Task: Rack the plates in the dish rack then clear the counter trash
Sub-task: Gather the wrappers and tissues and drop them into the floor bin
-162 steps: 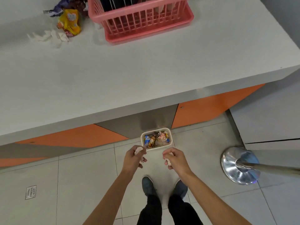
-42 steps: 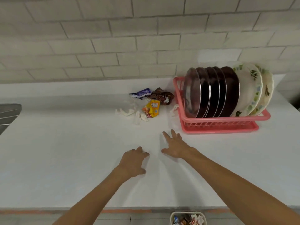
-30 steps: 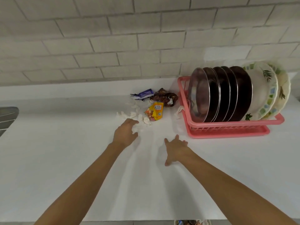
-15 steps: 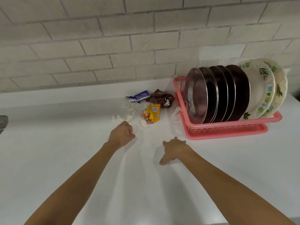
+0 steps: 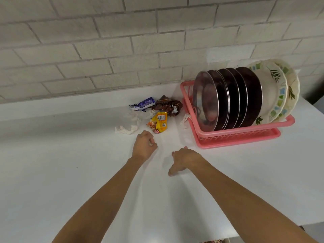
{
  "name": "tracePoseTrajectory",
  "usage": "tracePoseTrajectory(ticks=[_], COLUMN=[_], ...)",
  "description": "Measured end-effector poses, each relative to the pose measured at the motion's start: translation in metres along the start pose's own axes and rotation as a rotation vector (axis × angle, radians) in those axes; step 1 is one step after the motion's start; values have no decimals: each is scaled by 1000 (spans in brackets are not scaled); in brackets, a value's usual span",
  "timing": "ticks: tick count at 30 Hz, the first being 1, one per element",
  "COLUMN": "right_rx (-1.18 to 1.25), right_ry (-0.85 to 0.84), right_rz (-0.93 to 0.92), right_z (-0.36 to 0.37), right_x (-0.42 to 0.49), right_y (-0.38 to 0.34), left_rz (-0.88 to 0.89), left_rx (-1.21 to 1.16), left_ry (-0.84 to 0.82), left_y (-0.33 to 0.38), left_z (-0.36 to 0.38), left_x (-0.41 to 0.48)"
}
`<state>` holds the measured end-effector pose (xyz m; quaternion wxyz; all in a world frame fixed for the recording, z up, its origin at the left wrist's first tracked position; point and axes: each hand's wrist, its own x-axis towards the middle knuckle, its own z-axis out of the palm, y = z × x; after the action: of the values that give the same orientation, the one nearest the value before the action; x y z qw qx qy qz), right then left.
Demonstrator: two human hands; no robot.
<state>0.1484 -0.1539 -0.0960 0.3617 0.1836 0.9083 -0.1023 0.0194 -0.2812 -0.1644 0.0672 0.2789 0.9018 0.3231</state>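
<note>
Head view, reference item: the pink dish rack (image 5: 236,135), which stands on the white table (image 5: 52,172) close to the brick wall (image 5: 105,50). The task's plates are in the rack, upright on edge. A row of steel plates (image 5: 208,100) shows one reflective face at the front. The plates behind it overlap, look dark and cannot be counted with certainty. Behind them stand two floral plates (image 5: 275,92), the rear one visible only at its rim. The trash lies left of the rack. A tissue strip (image 5: 184,120) touches the rack's left wall. Further left are a brown wrapper (image 5: 166,105), a purple wrapper (image 5: 142,104), a yellow wrapper (image 5: 158,122) and torn tissue pieces (image 5: 125,129). The left hand (image 5: 144,146) is left of and in front of the rack, just beside the yellow wrapper. It is curled into a fist round a held scrap (image 5: 150,144), white, of which only a small part shows between the fingers. The right hand (image 5: 185,159) is in front of the rack's left corner, back upward, fingers bent down with one tip on the table. Nothing is seen in it, and its palm is hidden. At the bottom edge, in front of the rack, a patterned item (image 5: 213,241) is cut off and cannot be identified.
</note>
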Motion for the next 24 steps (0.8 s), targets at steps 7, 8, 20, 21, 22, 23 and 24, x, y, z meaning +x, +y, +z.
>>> tracePoseTrajectory(ticks=[7,8,20,21,22,23,24], right_rx=[5,0,-88,-77,-71,-74,-81], right_ry=[118,128,397,416,440,459,468], right_rz=[-26,-30,17,2,-13,-30,-44], right_z=[7,8,76,72,64,51,37], right_x=[3,3,-6,-9,-10,-10,-8], right_y=[3,4,3,6,11,16,19], left_rz=[-55,-54,-75,-107,-160,-221,-287], left_rx=[-46,-44,-79,-108,-164,-230,-277], left_ry=[206,207,281,301,327,353,365], left_y=[-6,-6,-8,-8,-7,-5,-1], left_z=[17,18,15,14,13,13,12], left_x=[-67,-74,-96,-95,-93,-89,-85])
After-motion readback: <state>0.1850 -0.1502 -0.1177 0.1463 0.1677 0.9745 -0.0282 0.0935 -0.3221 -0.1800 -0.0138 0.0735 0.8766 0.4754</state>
